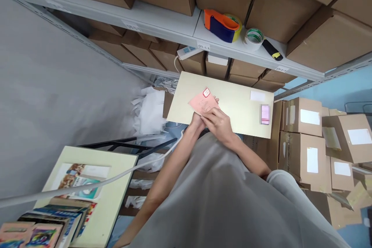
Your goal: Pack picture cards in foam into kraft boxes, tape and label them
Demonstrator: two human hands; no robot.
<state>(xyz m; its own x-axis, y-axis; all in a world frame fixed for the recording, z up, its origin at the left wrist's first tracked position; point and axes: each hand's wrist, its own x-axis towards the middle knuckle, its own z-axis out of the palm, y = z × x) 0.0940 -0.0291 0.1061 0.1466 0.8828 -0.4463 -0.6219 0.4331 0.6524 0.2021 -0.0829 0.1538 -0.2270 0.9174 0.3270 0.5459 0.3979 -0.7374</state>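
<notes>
Both my hands meet over a pale yellow table (232,97) and hold a small pink slip of paper (202,103) with a red-edged sticker at its top corner. My left hand (197,121) grips the slip's lower left edge, its fingers mostly hidden under the paper and my right hand. My right hand (219,122) lies over the slip's lower right edge with the fingers curled onto it. A pink phone (264,114) lies face up on the table to the right, below a white label (257,95).
A grey metal shelf (162,23) above carries cardboard boxes, an orange-and-blue tape dispenser (222,25), a tape roll (254,37) and a black-and-yellow cutter (272,49). Labelled cartons (308,139) are stacked at right. A second table (110,197) with books (49,224) stands lower left; white wrapping (149,112) is heaped beside it.
</notes>
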